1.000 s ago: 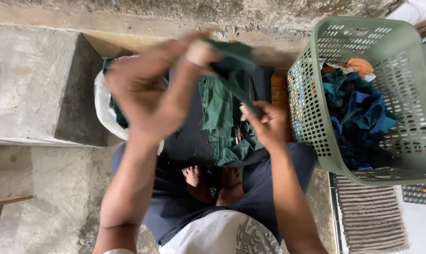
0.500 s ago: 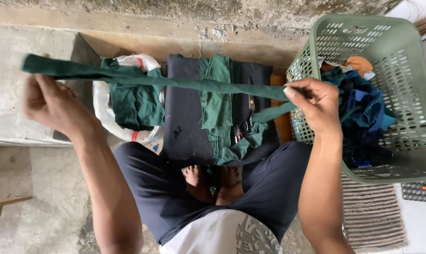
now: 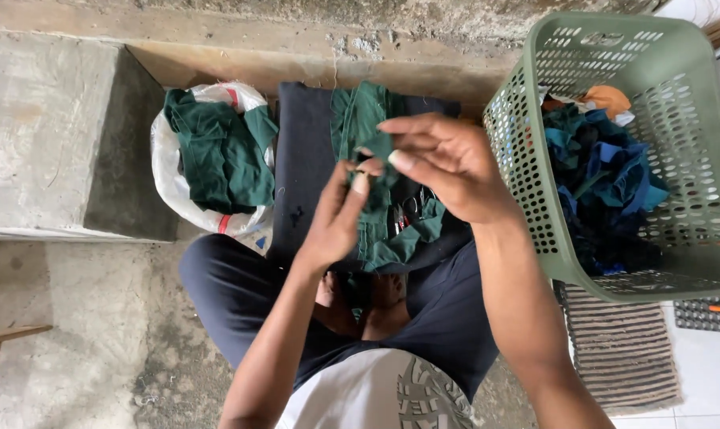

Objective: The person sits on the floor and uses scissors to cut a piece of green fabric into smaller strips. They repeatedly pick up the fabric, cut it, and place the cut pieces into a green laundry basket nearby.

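We are sitting cross-legged on a rough concrete floor [image 3: 74, 373], facing a low concrete ledge [image 3: 50, 135] and a weathered wall. Our two hands are meeting in front of us, above our lap. The left hand [image 3: 338, 221] is reaching up with its fingers bent, thumb and forefinger pinching a green fabric strip [image 3: 378, 151]. The right hand [image 3: 447, 163] is coming in from the other side, its fingers closing on the same strip, fingertips nearly touching those of the left. The strip is hanging down between the hands and is running into a heap of green cloth pieces [image 3: 392, 230] lying on a dark folded cloth [image 3: 304, 171] that is spreading over our knees. Something small with metal and red parts is showing in that heap, but we cannot tell what it is. To the left, just beside the dark cloth, a white plastic bag [image 3: 173, 183] is holding more green fabric [image 3: 217, 151]. To the right, a green plastic laundry basket [image 3: 670, 262] is leaning towards us, holding blue, teal and orange cloth scraps [image 3: 606, 171]. Under the basket a striped mat [image 3: 622, 349] is lying on the floor.
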